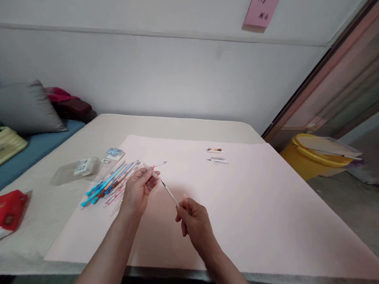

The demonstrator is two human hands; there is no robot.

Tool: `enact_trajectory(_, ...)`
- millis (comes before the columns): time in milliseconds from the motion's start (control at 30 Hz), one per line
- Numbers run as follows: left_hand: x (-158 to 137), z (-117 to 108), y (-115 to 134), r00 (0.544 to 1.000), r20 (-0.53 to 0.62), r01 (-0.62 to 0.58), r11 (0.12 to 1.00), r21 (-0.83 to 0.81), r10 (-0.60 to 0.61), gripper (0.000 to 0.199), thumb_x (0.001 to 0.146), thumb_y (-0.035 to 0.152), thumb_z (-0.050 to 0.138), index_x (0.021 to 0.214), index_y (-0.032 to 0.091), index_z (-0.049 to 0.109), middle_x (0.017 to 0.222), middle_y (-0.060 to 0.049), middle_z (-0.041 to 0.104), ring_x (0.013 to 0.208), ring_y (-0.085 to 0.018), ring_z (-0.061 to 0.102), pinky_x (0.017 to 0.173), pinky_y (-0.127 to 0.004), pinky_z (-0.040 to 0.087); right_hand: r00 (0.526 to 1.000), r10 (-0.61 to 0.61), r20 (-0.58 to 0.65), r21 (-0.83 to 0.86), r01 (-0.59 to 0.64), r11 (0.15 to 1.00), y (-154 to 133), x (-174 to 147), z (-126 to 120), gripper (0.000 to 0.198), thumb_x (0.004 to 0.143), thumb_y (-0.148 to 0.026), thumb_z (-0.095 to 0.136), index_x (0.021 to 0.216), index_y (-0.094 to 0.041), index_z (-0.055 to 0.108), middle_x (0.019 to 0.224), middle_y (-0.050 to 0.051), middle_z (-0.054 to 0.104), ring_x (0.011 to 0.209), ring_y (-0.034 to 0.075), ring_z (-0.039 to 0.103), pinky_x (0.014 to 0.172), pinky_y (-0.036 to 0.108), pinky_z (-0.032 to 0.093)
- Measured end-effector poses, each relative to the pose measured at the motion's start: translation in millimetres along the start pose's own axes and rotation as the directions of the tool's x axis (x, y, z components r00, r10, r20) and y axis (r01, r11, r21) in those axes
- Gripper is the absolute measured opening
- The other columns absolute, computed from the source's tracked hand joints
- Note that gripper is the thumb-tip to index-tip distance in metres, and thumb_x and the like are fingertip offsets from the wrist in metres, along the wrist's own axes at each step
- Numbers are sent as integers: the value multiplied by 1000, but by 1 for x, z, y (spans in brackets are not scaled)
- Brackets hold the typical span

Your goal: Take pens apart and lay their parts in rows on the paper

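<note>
My left hand (136, 190) pinches a pale pen barrel (151, 171) between thumb and fingers, its end tilted down to the right. In my right hand (195, 222) is a slim white pen refill (170, 193); its dark tip points up-left, a short gap from the barrel. A small pinkish piece (185, 197) shows behind the right fingers; I cannot tell what it is. Left of my left hand lies a pile of pens (114, 181) in blue, brown and pink, partly hidden by the hand.
Dismantled pen parts (215, 150) and a dark-tipped refill (218, 161) lie on the pink sheet (252, 213). A clear box (85, 166) and a blue-white packet (115, 153) stand left, near a red packet (6, 213). A yellow bucket (309, 159) is beyond the right edge.
</note>
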State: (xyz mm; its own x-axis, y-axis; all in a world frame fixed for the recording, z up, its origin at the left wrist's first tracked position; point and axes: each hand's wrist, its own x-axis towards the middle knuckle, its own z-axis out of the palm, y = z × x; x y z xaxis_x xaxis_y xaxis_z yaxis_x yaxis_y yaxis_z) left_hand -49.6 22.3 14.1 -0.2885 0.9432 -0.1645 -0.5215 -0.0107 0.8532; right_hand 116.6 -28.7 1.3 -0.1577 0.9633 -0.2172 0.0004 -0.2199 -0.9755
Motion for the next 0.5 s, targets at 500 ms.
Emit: enact_trajectory(500,-3,1,-2,997,83,3,998,55,-8,22,70,28,70,85,13,62,76,-4,65,71,-10,60,61,-17,45,1000,-3,-4,-30,3,1000,1,1,0,21,77,-30,50,60,-18,44,52,-6,51,29,3,36,32,18,23)
